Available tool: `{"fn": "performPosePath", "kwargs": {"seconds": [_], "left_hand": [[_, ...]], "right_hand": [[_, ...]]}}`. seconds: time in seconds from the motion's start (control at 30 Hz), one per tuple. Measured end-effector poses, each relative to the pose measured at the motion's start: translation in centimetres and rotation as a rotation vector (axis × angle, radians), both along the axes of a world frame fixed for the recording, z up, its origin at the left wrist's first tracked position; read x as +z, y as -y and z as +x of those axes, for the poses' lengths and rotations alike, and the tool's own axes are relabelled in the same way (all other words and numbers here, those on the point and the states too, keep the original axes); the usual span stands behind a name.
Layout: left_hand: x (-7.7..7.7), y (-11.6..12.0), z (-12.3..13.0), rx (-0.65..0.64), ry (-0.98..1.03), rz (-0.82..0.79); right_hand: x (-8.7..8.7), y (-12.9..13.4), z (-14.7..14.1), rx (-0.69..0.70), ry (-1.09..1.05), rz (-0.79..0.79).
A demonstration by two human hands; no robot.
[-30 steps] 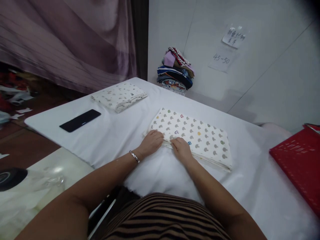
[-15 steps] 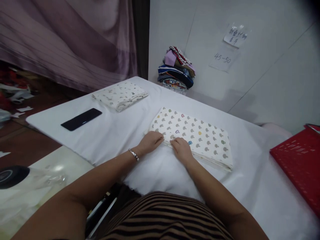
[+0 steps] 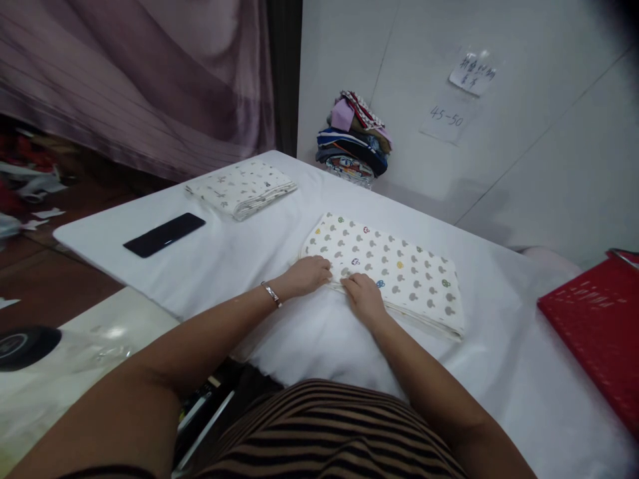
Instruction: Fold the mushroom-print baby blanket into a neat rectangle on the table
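Note:
A folded white cloth with grey mushroom prints, a few of them coloured, lies flat in layers on the white-covered table. My left hand, with a metal bracelet at the wrist, bends its fingers over the near edge at the cloth's left part. Just to the right, my right hand pinches the same edge between thumb and fingers. The fingertips of the two hands are a short way apart. The undersides of the layers are hidden.
Another folded cloth with small prints lies at the back left, behind a black phone. A pile of folded fabrics stands by the wall. At the right edge is a red bag-like item. Paper signs hang on the wall.
My left hand has shifted slightly up and right, its fingers now lying further over the cloth's edge. My right hand and the cloth have stayed nearly in place.

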State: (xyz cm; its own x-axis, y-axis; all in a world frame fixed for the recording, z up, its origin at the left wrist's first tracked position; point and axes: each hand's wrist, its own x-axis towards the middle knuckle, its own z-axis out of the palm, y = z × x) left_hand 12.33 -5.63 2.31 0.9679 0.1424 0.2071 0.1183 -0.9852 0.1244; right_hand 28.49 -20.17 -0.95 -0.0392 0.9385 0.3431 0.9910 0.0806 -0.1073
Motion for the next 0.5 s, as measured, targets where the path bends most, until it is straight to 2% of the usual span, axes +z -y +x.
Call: {"fn": "performPosePath", "kwargs": {"seconds": [0.17, 0.27, 0.37, 0.5], "left_hand": [[-0.1, 0.4, 0.4, -0.006, -0.007, 0.179], [-0.2, 0.7, 0.1, 0.006, 0.02, 0.219], [-0.3, 0.9, -0.5, 0.003, 0.039, 0.204], [-0.6, 0.7, -1.0, -0.013, 0.076, 0.086]], "right_hand": [[-0.2, 0.0, 0.0, -0.006, -0.045, 0.028], [-0.3, -0.1, 0.0, -0.004, -0.084, 0.037], [-0.4, -0.1, 0.1, -0.002, -0.123, 0.052], [-0.3, 0.0, 0.0, -0.008, -0.173, 0.074]]}}
